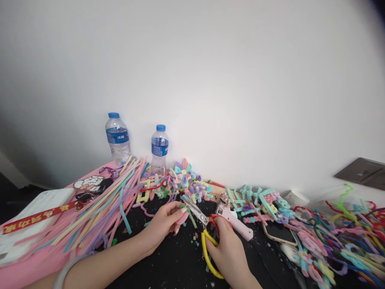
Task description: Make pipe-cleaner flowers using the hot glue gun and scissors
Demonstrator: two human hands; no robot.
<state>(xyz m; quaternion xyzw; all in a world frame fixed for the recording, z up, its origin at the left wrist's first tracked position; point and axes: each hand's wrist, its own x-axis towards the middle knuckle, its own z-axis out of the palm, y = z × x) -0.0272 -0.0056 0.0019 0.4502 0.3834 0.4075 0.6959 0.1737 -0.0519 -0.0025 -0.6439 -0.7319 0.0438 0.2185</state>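
Observation:
My left hand [165, 222] pinches a small pink fuzzy piece [182, 218], which looks like bent pipe cleaner with a bit of green at its top. In my right hand [228, 249] is a pair of scissors [197, 210] with one yellow and one red handle loop. Its metal blades point up and left, passing close beside the pink piece; whether they touch it I cannot tell. Just beyond my right hand lies a pale pink glue gun [240, 225], partly covered by my fingers. Small green and pale scraps [195, 242] dot the black mat below the blades.
Loose pastel pipe cleaners [120, 204] spread over the left side. Twisted shapes and a flower [184, 172] pile up at the back. Two water bottles [118, 140] stand by the wall. A phone [279, 233], a paper cup [296, 198] and tangled pipe cleaners [355, 249] occupy the right.

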